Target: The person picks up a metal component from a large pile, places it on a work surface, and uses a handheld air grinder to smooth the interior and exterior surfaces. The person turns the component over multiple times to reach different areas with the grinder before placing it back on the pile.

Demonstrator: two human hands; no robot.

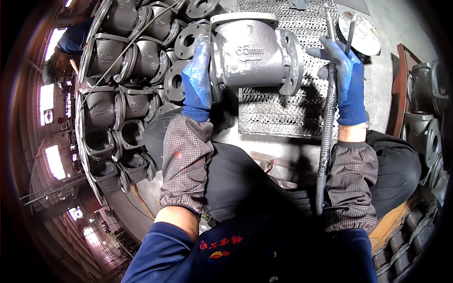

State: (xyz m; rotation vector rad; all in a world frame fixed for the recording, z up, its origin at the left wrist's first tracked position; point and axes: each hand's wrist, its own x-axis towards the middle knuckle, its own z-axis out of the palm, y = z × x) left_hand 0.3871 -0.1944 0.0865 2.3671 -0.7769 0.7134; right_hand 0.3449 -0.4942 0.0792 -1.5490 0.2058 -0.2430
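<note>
My left hand [197,78], in a blue-coated glove, is closed on the left flange of a grey cast-metal valve body [247,59]. The casting lies sideways over a perforated metal grate, with a square flange at its top and a round flange with bolt holes at its right. To the right of it, apart from the casting, my gloved right hand [343,66] is closed around a slim rod-like tool [329,23] joined to a ribbed hose [325,141]. Some of its fingers stick out to the left. A second dark rod [350,33] rises by the same hand; its link to the tool is unclear.
Similar valve bodies [100,104] are stacked at the left, more [420,125] at the right edge. The grate [269,115] lies ahead of my knees. A whitish round object [362,35] rests beyond my right hand. Another person [63,52] bends over at the far left.
</note>
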